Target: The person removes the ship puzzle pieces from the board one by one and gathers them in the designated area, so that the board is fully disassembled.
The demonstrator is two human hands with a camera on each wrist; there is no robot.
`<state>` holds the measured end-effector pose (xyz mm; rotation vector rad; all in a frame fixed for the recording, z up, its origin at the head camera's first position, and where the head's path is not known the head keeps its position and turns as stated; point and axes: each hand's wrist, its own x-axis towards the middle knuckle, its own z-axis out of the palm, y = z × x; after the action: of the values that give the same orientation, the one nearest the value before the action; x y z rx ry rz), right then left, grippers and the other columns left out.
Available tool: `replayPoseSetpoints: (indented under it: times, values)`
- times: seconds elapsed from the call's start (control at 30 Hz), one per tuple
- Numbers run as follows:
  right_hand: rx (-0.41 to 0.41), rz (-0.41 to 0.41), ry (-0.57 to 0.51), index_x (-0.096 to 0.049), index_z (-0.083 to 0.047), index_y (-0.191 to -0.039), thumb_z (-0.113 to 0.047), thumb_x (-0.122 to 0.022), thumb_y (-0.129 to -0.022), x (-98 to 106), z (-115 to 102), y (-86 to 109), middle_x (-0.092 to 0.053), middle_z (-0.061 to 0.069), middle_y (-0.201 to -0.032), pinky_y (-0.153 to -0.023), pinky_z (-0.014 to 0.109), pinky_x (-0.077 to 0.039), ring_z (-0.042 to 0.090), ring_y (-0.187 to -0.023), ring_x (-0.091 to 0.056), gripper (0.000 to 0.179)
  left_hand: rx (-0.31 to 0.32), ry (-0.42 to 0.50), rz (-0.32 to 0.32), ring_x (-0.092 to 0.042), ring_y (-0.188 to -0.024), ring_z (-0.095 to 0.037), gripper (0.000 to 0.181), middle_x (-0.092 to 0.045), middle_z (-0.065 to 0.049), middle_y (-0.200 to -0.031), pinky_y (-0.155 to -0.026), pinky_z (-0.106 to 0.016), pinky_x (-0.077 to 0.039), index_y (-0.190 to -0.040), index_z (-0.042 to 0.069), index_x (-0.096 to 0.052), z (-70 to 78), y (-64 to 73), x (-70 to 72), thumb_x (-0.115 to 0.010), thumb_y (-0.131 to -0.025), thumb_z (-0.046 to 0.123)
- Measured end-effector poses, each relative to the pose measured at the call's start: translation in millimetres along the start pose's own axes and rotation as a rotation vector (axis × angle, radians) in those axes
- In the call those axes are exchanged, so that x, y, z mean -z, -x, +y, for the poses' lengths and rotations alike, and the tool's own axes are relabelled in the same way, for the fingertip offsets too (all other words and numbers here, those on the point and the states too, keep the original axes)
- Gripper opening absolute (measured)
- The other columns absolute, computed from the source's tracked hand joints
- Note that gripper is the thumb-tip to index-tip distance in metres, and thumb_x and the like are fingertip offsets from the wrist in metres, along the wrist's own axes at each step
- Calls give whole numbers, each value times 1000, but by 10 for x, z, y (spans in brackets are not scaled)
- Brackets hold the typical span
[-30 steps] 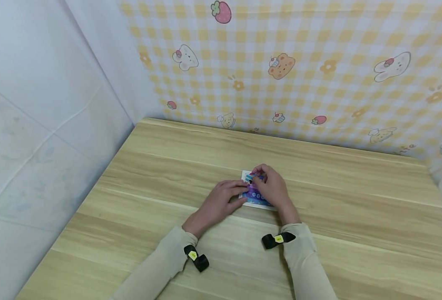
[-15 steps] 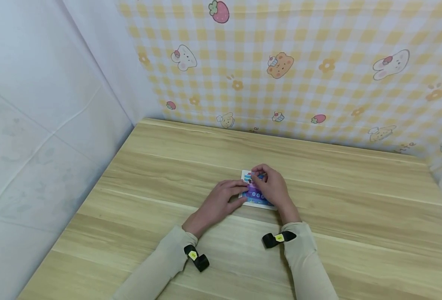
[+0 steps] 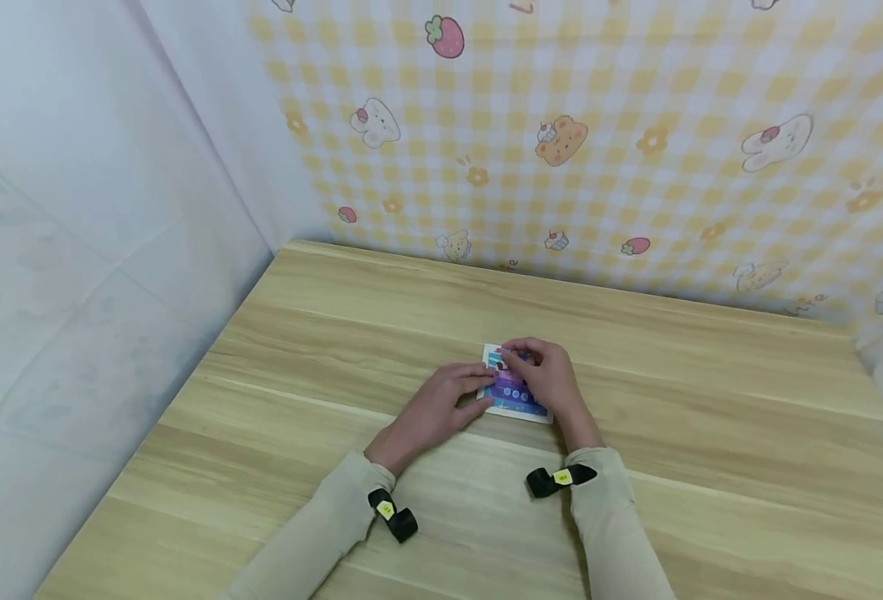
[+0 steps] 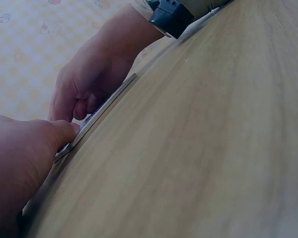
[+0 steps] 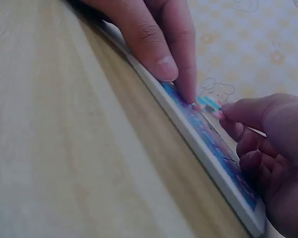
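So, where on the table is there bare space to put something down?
Bare table lies right of the right arm, between the left arm and the white sheet, between the arms, and in the strip from the puzzle to the checked cloth. The puzzle is crowded: the left grip touches it, the right grip pinches a piece there.

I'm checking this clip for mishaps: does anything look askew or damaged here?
Only a small striped piece, pinched by the right hand, looks askew: it tilts up from the picture board. No damage shows.
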<state>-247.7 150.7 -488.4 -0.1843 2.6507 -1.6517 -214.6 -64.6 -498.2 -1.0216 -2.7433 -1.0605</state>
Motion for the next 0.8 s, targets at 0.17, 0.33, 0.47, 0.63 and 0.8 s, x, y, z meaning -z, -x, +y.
replayPoseSetpoints:
  times: [0.17,0.33,0.47,0.63,0.8]
  values:
    - [-61,31,-109,-78,-6,-115,-26,-72,-100,163,1,75,-73,11,-105,-70,24,-47,20,-84,-56,26,18,-17,-26,-54,-137,-22,41,-62,-6,-145,-120,-38,-38,-138,8,-67,-21,18,-47,-65,-104,31]
    - [-154,79,-83,-78,-10,-118,-31,-71,-100,426,2,217,-70,8,-112,-76,27,-47,22,-95,-54,28,30,-18,-53,-52,-140,-24,44,-60,-6,-147,-121,-40,-36,-140,9,-65,-5,38,-54,-64,-104,34]
    - [-157,104,9,-77,-9,-120,-33,-71,-100,622,91,346,-71,9,-114,-70,23,-50,20,-92,-55,32,26,-15,-57,-51,-140,-25,45,-59,-7,-147,-121,-42,-36,-141,8,-64,2,55,-39,-65,-104,33]
    - [-170,90,64,-77,-6,-120,-34,-71,-100,838,226,493,-73,8,-113,-68,22,-53,15,-84,-58,36,24,-25,-51,-52,-139,-24,44,-60,-6,-147,-121,-42,-37,-140,9,-65,-7,80,-12,-65,-104,34]
    - [-177,61,82,-76,-1,-121,-32,-71,-100,998,244,548,-74,7,-110,-67,22,-54,10,-80,-58,37,22,-22,-34,-52,-139,-24,43,-60,-5,-147,-121,-42,-37,-139,10,-66,-5,81,22,-65,-104,34]
